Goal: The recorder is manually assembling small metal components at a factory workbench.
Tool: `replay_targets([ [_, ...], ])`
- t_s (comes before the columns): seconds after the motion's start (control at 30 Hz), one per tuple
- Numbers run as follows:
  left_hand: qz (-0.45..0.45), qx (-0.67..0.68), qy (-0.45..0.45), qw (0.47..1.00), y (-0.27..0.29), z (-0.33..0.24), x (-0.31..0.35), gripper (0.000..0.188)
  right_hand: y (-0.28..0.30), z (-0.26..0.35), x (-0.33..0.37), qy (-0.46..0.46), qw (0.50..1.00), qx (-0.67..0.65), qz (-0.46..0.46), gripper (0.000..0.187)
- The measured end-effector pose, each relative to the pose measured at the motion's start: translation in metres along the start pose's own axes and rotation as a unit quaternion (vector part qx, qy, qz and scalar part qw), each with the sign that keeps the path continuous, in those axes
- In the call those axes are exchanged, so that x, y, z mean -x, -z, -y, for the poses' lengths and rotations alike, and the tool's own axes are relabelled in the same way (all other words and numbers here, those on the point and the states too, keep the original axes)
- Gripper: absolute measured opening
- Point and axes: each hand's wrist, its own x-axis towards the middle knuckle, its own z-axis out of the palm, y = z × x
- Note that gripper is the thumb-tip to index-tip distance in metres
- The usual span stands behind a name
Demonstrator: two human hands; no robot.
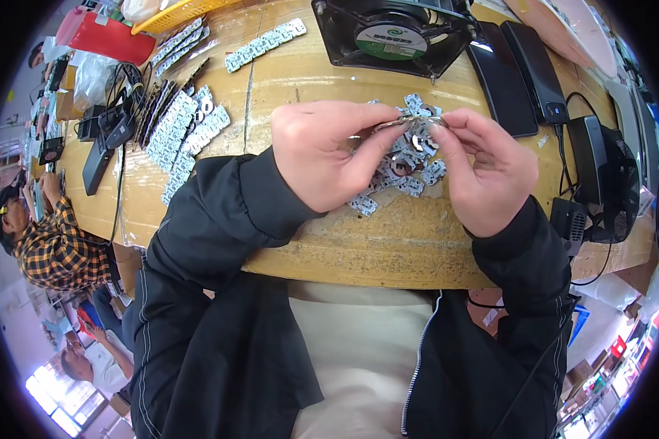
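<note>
Above the heap of small white-and-silver circuit pieces (406,164), a thin silvery metal strip (410,122) is pinched between left hand (329,150) and right hand (483,164), both grips clamped on it.

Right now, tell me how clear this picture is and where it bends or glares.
Head view: hands and the small metal strip are sharp; the table edge curves toward the rim; corners are black; glare on the dark flat devices; bright windows wash out lower left.

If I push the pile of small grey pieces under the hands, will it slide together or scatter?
The pile of small grey pieces would probably scatter: the pieces lie loose and overlapping, not joined. They look thin and flat, so likely light and unlikely to roll. The wooden table looks smooth, so single pieces may slide easily.
</note>
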Motion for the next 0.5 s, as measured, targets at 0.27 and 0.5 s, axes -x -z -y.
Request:
replay_targets([
  [0.27, 0.05, -0.044, -0.137, 0.988, 0.008, 0.013, -0.002, 0.027, 0.007, -0.018, -0.013, -0.167, 0.956, -0.239, 0.042, 0.019],
  [0.5, 0.052, -0.042, -0.144, 0.987, 0.008, 0.011, 0.0, 0.026, 0.01, -0.021, -0.016, -0.19, 0.941, -0.269, 0.085, 0.017],
])
